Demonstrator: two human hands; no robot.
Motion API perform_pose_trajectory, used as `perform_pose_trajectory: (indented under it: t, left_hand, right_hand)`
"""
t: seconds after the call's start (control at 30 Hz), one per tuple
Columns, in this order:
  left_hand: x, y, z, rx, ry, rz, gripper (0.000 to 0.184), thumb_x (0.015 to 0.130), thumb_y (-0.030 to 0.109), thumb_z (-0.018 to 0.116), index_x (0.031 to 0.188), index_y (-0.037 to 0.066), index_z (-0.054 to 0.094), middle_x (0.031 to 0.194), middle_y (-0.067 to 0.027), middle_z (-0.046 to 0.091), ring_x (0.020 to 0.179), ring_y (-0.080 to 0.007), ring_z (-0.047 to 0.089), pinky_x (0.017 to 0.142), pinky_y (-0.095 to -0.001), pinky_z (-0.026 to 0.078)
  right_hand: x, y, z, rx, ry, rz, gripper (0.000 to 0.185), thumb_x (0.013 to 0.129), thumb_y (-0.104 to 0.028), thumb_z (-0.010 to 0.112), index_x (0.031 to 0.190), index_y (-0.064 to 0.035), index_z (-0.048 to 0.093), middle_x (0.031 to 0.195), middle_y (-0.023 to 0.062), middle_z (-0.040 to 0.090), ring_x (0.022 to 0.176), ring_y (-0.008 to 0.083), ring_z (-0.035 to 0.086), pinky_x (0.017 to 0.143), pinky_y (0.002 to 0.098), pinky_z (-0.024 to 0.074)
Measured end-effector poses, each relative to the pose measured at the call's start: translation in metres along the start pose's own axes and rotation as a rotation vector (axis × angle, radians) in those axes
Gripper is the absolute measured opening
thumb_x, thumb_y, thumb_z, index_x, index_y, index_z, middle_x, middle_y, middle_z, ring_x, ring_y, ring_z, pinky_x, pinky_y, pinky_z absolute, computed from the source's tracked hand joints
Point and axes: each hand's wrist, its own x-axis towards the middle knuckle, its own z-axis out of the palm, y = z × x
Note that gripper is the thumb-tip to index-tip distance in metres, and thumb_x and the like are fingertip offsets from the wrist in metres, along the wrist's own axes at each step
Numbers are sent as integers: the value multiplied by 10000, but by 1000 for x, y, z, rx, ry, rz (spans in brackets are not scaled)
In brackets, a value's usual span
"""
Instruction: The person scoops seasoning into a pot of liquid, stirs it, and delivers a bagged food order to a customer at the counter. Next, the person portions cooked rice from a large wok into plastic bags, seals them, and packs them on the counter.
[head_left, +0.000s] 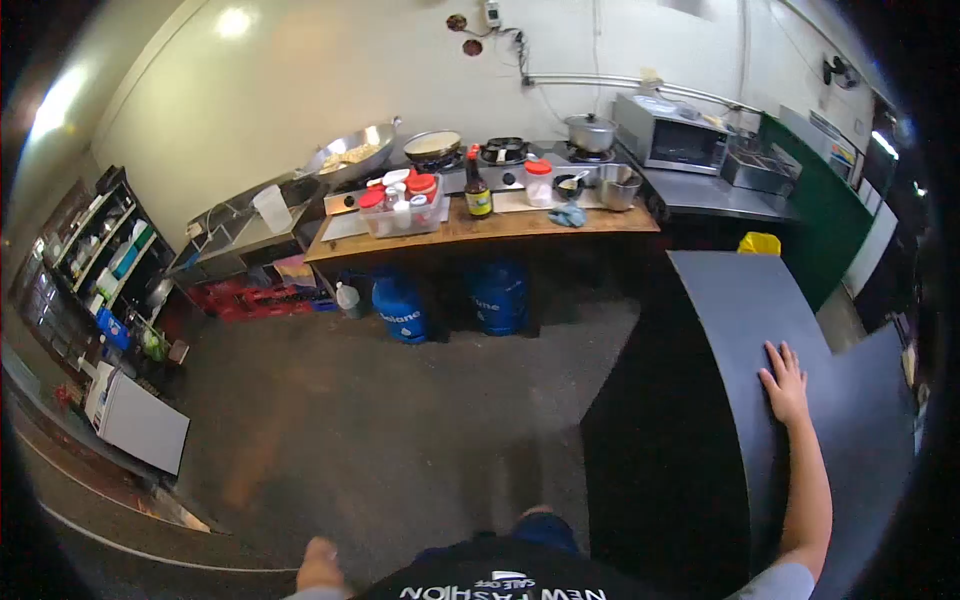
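Black shirt (pixel 500 578) below, my nearer right hand (pixel 788 385) rests spread-fingered, grasping nothing, atop the forward-running gray counter (pixel 730 300); left arm (pixel 320 568) farther, fingers unreadable.

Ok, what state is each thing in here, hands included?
Wok: uncovered, food inside
Pot: lid on
Microwave: door shut
Bottle: upright, red cap on
Jar: red lid on
Tub: open, filled with containers
Cloth: crumpled
Blue cylinders: upright
Right hand: palm down on grey surface, fingers spread
Left hand: low beside body, grip unclear
Burner flames: cannot tell
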Motion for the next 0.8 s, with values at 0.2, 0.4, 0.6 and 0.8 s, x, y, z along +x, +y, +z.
perform_pose_trajectory:
  t: [0.2, 0.4, 0.6, 0.8]
  left_hand:
    - [107, 420, -279, -378, 198, 852, 472, 753, 126, 591, 1225, 120, 573, 1146, -156, 616, 1079, -301, 583, 898, -376, 471]
    - [-46, 669, -471, -294, -391, 1736, 719, 723, 38, 678, 1379, 145, 403, 1406, -96, 379, 1230, -252, 449, 1025, -370, 384]
    - [-53, 724, -473, 249, -1459, 1610, 562, 947, 259, 522, 1437, 95, 303, 1404, -78, 407, 1270, -206, 414, 1036, -371, 358]
    - [-8, 846, -545, 402, -1450, 1341, 537, 974, 283, 471, 1423, 44, 298, 1332, -96, 499, 1001, -189, 607, 938, -328, 434]
  right_hand:
    - [106, -35, 17, -51, 1, 156, 582, 896, -401, 493, 1437, -273, 319, 1515, 124, 236, 1391, 347, 210, 1087, 589, 149]
    - [220, -59, 24, -20, 124, 0, 583, 893, -508, 464, 1402, -236, 381, 1469, 181, 302, 1354, 377, 268, 1082, 502, 238]
    - [281, -100, 29, -13, 33, 82, 499, 893, -554, 439, 1280, -250, 516, 1444, 140, 347, 1379, 417, 189, 1053, 666, 164]
    - [291, -103, 33, 4, 35, 115, 488, 887, -526, 476, 1251, -205, 526, 1425, 137, 366, 1376, 396, 213, 1078, 603, 201]
